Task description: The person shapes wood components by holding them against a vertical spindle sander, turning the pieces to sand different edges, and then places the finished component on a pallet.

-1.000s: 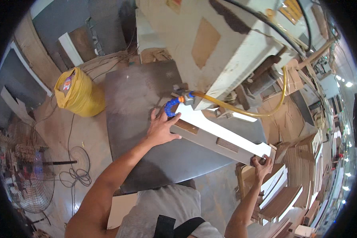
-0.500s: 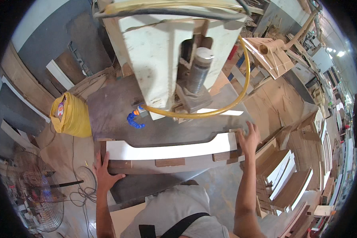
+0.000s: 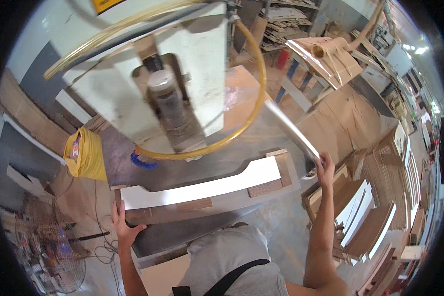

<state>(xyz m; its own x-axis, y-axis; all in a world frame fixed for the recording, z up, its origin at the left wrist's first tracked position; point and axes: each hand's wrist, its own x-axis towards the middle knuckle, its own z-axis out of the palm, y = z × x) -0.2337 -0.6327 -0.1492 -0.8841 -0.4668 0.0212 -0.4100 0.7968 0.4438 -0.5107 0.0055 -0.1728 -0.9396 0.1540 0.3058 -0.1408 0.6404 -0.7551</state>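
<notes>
A white, shallow-notched board lies in a wooden jig with brown blocks along its edges, on the grey machine table. My left hand rests at the left end of the jig, thumb and fingers spread. Out to the right, beyond the jig's right end, my right hand is closed on the near end of a narrow white strip. The strip slants away toward the far side of the table. Over the table stands the white machine head with a grey metal cylinder.
A yellow hose loops around the machine head, and a blue jointed nozzle sits low beside it. A yellow sack and a wire fan stand at left. Stacked curved boards fill the right side.
My right hand has left the jig's right end and moved right, taking hold of the white strip. The strip has come out from beside the machine head. My left hand stays at the jig.
</notes>
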